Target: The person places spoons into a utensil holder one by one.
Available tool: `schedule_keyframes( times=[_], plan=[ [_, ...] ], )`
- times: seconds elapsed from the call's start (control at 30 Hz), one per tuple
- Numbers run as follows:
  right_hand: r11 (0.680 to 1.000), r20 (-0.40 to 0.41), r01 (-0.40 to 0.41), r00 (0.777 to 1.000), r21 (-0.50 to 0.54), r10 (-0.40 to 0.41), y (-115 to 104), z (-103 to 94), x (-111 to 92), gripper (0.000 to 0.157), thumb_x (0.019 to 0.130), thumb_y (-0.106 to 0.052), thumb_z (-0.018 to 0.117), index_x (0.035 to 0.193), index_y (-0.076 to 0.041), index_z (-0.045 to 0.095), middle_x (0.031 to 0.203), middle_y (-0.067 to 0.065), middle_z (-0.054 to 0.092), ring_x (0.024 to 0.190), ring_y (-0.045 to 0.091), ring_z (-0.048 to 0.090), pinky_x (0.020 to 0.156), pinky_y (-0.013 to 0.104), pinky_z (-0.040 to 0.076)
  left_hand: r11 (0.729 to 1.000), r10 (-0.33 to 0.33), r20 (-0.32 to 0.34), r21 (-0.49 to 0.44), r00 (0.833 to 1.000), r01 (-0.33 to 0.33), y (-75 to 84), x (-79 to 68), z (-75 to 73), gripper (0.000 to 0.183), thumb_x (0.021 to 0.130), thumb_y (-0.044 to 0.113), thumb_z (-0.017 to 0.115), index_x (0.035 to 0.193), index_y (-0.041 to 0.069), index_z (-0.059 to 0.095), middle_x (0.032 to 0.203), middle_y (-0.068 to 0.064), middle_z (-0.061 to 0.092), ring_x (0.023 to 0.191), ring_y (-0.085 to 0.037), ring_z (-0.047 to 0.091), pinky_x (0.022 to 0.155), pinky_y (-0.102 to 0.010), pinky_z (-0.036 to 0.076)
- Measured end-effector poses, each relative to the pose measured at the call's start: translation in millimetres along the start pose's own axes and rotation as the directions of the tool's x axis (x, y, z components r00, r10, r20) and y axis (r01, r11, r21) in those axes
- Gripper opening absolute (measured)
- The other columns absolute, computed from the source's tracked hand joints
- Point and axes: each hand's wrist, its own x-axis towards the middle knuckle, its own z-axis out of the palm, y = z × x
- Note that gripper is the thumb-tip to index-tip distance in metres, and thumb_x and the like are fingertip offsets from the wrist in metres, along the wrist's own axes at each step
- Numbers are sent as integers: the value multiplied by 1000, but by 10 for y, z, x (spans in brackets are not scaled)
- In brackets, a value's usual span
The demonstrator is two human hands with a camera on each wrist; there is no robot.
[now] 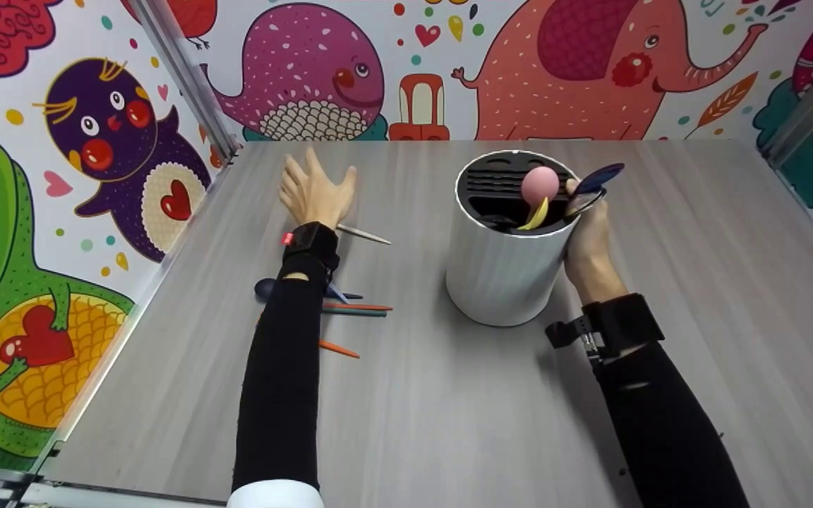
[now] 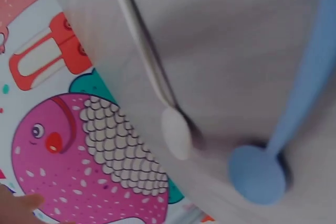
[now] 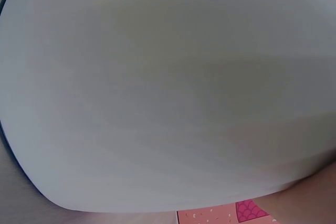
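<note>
My left hand [image 1: 316,190] is raised over the far left of the table, fingers spread and thumb apart, holding nothing. A thin off-white spoon [image 1: 364,234] lies under its wrist; the left wrist view shows its small bowl [image 2: 176,132] beside a light blue spoon [image 2: 257,174]. My right hand [image 1: 590,247] grips the right side of a white cylindrical utensil holder [image 1: 502,275] with a black slotted top, its fingers partly hidden behind it. A pink ball-shaped head [image 1: 540,185], a yellow piece [image 1: 536,214] and a dark blue utensil [image 1: 600,178] stick out of the holder.
Partly under my left forearm lie a dark blue round-headed utensil [image 1: 264,289], a red stick [image 1: 368,307], a teal stick [image 1: 368,313] and an orange stick [image 1: 339,348]. Printed panels [image 1: 420,42] on metal posts border the table [image 1: 435,423] at the back and left.
</note>
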Motion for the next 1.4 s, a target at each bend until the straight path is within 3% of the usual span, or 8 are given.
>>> schedule_keyframes(
  times=[0.23, 0.43, 0.6, 0.77, 0.93, 1.07, 1.23, 1.4],
  plan=[
    [1000, 3, 1, 1000, -28, -1, -6, -2, -2, 27, 98, -22, 47, 95, -16, 73, 91, -3, 69, 87, 7, 61, 84, 22, 49, 991, -127, 61, 59, 990, 123, -184, 20, 115, 89, 96, 59, 55, 165, 23, 13, 166, -26, 8, 150, -45, 15, 119, -60, 12],
    [1000, -13, -5, 1000, -23, 5, -6, -15, 6, 25, 98, -23, 49, 92, -17, 72, 89, -5, 67, 86, 7, 59, 84, 21, 48, 980, -179, 152, 111, 972, 163, -286, 33, 215, 89, 96, 56, 56, 165, 17, 14, 164, -29, 11, 148, -47, 18, 118, -58, 18],
    [1000, -17, -10, 1000, -26, 10, -4, -28, -3, 25, 98, -24, 48, 92, -17, 72, 89, -5, 67, 86, 7, 59, 84, 22, 48, 972, -198, 230, 170, 953, 161, -323, 20, 288, 83, 95, 56, 57, 160, 11, 29, 158, -28, 27, 144, -45, 27, 116, -57, 22],
    [998, -26, -8, 1000, -58, 7, 5, -17, -12, 24, 97, -24, 49, 91, -18, 72, 88, -5, 66, 87, 8, 58, 85, 22, 47, 963, -217, 284, 217, 934, 158, -324, -1, 292, 66, 93, 49, 57, 144, 7, 52, 148, -23, 44, 134, -42, 37, 111, -54, 29],
    [999, -10, 5, 1000, -37, -5, 2, 4, -9, 22, 97, -23, 50, 90, -17, 71, 89, -5, 66, 87, 7, 58, 86, 22, 47, 968, -187, 332, 222, 924, 117, -282, -17, 239, 53, 90, 39, 69, 128, 4, 64, 140, -22, 51, 128, -40, 42, 107, -51, 36],
    [1000, 10, 9, 1000, -8, -9, -5, 4, -7, 24, 96, -23, 50, 94, -16, 72, 92, -3, 68, 88, 8, 60, 86, 22, 48, 980, -140, 375, 183, 916, 75, -237, -28, 194, 52, 84, 28, 78, 126, 1, 63, 141, -24, 49, 129, -43, 42, 108, -50, 36],
    [1000, 17, 7, 1000, -13, -7, 0, -9, -2, 24, 96, -24, 49, 93, -16, 71, 92, -4, 68, 89, 8, 59, 87, 22, 47, 995, -77, 375, 94, 924, 44, -223, -43, 182, 41, 86, 11, 65, 124, -4, 61, 138, -27, 52, 130, -44, 46, 111, -46, 37],
    [999, 11, 8, 1000, -41, -8, 7, -13, 0, 24, 97, -25, 49, 91, -17, 70, 90, -5, 66, 88, 7, 58, 86, 22, 46, 1000, -27, 375, 24, 927, 19, -218, -64, 183, 38, 89, 14, 62, 120, -10, 63, 125, -26, 63, 117, -39, 58, 104, -43, 45]
  ],
)
